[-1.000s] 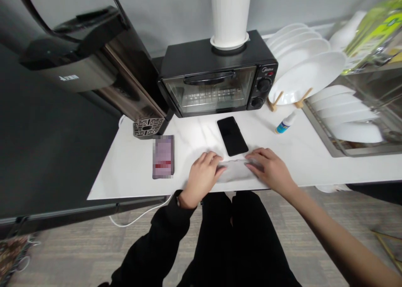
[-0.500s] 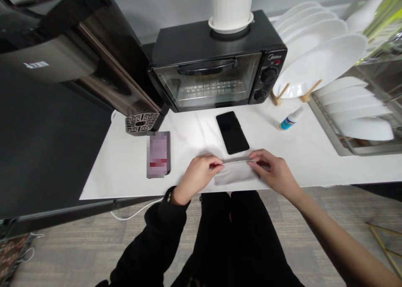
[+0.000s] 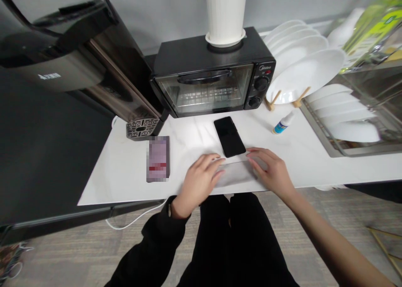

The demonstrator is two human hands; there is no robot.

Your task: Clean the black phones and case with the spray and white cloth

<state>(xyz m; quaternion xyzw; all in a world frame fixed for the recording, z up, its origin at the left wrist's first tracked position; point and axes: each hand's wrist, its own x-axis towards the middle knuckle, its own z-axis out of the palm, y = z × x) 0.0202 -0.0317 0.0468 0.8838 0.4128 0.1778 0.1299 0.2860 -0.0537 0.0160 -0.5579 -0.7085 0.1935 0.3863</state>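
A folded light grey cloth (image 3: 237, 173) lies flat near the front edge of the white counter. My left hand (image 3: 201, 179) rests at its left end, fingers apart and stretched forward, with the thumb over the cloth. At the right end is my right hand (image 3: 270, 168), also open, its thumb near the cloth and its fingers pointing toward the phone. Just beyond the cloth lies a black phone (image 3: 229, 137), screen up and slightly slanted. The fingertips of both hands come close to its lower corners; whether they touch it I cannot tell.
A second, blurred-out phone-like item (image 3: 158, 159) lies at left, before a drinks dispenser (image 3: 143, 128). A toaster oven (image 3: 210, 75) carries a white pot (image 3: 226, 12). On the right are a small spray bottle (image 3: 282, 124), racked plates (image 3: 309, 74) and a sink with dishes (image 3: 354, 130).
Both hands have let go of the cloth's far edge, which they were pinching. Their fingers have spread and moved forward toward the phone. The view has shifted a little.
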